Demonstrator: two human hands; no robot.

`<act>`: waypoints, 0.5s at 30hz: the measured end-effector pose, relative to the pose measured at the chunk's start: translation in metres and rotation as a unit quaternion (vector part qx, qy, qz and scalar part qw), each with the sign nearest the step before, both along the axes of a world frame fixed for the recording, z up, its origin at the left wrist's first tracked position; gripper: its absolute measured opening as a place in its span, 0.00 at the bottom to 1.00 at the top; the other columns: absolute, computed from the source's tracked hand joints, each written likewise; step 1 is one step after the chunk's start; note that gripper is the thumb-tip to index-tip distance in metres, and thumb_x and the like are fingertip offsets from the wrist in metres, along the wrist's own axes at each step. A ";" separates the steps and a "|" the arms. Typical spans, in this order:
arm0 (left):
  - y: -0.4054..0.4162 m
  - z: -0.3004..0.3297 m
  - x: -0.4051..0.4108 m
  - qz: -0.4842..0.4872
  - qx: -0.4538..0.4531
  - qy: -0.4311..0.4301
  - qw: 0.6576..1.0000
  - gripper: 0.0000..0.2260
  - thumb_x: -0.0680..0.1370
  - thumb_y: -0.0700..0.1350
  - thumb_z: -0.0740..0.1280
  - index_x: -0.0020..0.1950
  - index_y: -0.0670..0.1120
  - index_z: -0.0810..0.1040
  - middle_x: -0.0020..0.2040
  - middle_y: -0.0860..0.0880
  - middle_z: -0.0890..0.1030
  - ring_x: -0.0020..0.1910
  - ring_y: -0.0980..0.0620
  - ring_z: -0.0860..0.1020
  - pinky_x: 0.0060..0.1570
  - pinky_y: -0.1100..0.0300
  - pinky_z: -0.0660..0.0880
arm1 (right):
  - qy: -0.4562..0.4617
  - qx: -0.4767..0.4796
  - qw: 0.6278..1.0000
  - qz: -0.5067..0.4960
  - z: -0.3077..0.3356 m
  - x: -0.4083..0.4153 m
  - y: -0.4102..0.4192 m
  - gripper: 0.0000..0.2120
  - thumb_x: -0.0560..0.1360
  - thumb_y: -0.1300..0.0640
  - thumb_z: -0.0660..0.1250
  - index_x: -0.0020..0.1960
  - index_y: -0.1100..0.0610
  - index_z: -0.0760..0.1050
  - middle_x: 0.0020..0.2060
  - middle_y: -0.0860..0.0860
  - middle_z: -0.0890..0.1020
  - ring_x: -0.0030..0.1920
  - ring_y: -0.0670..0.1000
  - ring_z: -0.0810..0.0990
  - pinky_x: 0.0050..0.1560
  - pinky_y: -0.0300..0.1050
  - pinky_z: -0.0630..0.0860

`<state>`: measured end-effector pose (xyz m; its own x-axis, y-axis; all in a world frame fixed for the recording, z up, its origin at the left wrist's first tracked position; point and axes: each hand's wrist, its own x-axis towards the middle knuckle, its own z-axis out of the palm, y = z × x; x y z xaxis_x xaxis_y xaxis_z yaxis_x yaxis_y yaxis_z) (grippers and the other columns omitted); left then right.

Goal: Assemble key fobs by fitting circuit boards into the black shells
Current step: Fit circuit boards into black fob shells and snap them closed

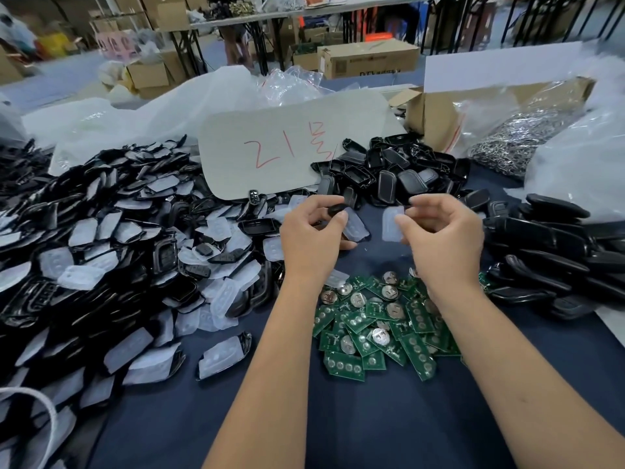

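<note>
My left hand (313, 231) grips a black shell (338, 208) with a clear rubber pad (355, 226) sticking out of it, above the dark blue table. My right hand (443, 231) pinches a separate clear rubber pad (392, 225) between thumb and fingers. The two hands are a short gap apart. Under my wrists lies a heap of green circuit boards (378, 326), several with round coin cells on them.
A large pile of black shells with clear pads (101, 258) fills the left. Empty black shells (389, 170) lie behind my hands, closed black fobs (554, 252) at the right. A card with red writing (291, 147), a cardboard box (436, 113) and a bag of metal rings (514, 140) stand behind.
</note>
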<state>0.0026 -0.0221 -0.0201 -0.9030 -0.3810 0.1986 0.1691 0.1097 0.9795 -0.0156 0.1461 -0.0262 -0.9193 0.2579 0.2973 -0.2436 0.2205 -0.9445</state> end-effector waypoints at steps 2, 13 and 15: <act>0.000 0.000 0.001 0.011 -0.004 -0.004 1.000 0.08 0.80 0.36 0.71 0.53 0.49 0.84 0.40 0.43 0.82 0.28 0.52 0.82 0.36 0.50 0.85 | 0.076 0.137 0.987 -0.033 0.003 0.002 0.001 0.12 0.73 0.58 0.79 0.56 0.53 0.82 0.50 0.48 0.82 0.47 0.47 0.81 0.49 0.52 0.83; 0.011 0.001 -0.001 0.040 -0.027 -0.046 0.998 0.06 0.74 0.42 0.73 0.45 0.54 0.83 0.37 0.49 0.85 0.34 0.47 0.83 0.33 0.48 0.82 | 0.168 0.365 0.910 0.105 0.008 0.016 -0.021 0.10 0.69 0.62 0.77 0.49 0.59 0.83 0.48 0.50 0.79 0.51 0.52 0.73 0.50 0.48 0.76; 0.014 0.002 0.000 0.028 -0.037 -0.034 0.998 0.04 0.75 0.44 0.72 0.44 0.53 0.83 0.36 0.49 0.84 0.35 0.49 0.81 0.38 0.44 0.82 | 0.160 0.365 0.913 0.087 0.007 0.017 -0.025 0.08 0.69 0.63 0.77 0.47 0.59 0.81 0.46 0.51 0.78 0.50 0.53 0.73 0.48 0.47 0.75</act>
<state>0.0027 -0.0079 -0.0182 -0.8926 -0.4185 0.1678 0.0947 0.1900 0.9772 0.0011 0.1207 -0.0196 -0.7631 -0.2570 0.5929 -0.5726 0.6943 -0.4360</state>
